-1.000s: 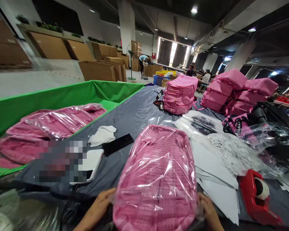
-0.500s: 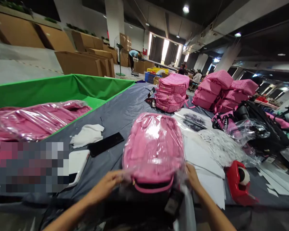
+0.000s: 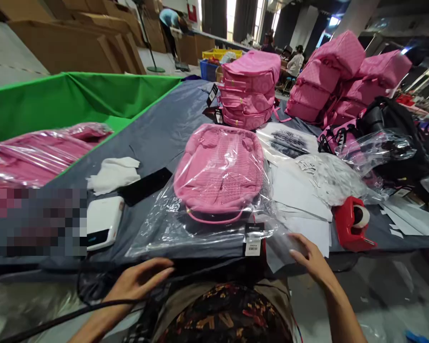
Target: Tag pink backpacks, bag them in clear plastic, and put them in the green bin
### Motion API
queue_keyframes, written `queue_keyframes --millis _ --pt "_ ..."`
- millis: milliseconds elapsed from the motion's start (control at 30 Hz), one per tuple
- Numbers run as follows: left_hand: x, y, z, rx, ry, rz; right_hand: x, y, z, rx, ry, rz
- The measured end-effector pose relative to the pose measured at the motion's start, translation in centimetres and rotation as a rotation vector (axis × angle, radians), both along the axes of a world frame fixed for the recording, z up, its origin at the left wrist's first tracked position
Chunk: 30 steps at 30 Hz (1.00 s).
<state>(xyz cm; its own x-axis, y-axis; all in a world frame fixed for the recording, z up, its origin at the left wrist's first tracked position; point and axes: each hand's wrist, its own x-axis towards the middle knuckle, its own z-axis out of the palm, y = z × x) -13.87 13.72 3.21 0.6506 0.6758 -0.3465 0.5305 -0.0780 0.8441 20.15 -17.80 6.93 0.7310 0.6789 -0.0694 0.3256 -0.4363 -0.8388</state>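
Observation:
A pink backpack lies on the grey-covered table inside a clear plastic bag, whose loose mouth spreads toward the front edge. A black and white hang tag shows at that edge. My left hand is at the table's front edge, left of the tag, fingers apart and holding nothing. To the right, my right hand is open beside the bag's right corner, thumb and forefinger apart. Whether its fingertips touch the plastic I cannot tell.
Stacked pink backpacks stand behind. Left are a white power bank, a black phone, a white cloth and a green-walled bin. Right are white sheets and a red tape dispenser. People work farther back.
Both hands have let go of the plastic and drawn back toward me, moving apart. The bag's mouth now lies spread on the table, and my view has tilted down.

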Motion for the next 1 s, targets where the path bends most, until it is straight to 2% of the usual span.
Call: queue_keyframes --millis 67,167,233,300,400,500,600,733,800,900,1000 --pt "3.5 -0.7 1.6 -0.017 -0.093 -0.234 -0.5 1.8 0.0 -0.037 -0.184 0.018" --pt "9.0 -1.5 2.6 0.019 -0.213 -0.386 -0.8 4.8 -0.3 -0.080 -0.357 0.041" --pt "11.8 -2.4 2.1 -0.033 -0.254 -0.497 -0.8 5.9 -0.6 -0.087 -0.375 0.074" --pt "13.8 -3.7 0.9 -0.137 -0.281 -0.589 -1.0 6.3 -1.0 -0.050 -0.345 0.085" --pt "16.0 -5.8 -0.9 -0.202 -0.292 -0.521 -1.4 6.3 -1.5 0.033 -0.238 0.085" --pt "17.3 -7.2 -1.4 -0.213 -0.280 -0.415 -1.2 5.9 -1.6 0.075 -0.128 0.091" --pt "17.3 -7.5 -0.1 -0.354 -0.299 -0.413 -0.6 5.3 -1.7 0.079 -0.065 0.096" --pt "16.2 -7.2 3.1 -0.560 -0.408 -0.384 -0.7 4.7 -2.1 0.032 -0.051 0.100" --pt "16.0 -7.5 4.0 -0.604 -0.469 -0.373 -1.7 4.8 -2.2 0.079 0.078 0.171" --pt "16.4 -8.4 3.5 -0.609 -0.476 -0.333 -3.6 4.9 -2.3 0.193 0.352 0.296" --pt "16.7 -9.0 2.0 -0.479 -0.443 -0.251 -4.7 4.6 -2.3 0.246 0.466 0.264"
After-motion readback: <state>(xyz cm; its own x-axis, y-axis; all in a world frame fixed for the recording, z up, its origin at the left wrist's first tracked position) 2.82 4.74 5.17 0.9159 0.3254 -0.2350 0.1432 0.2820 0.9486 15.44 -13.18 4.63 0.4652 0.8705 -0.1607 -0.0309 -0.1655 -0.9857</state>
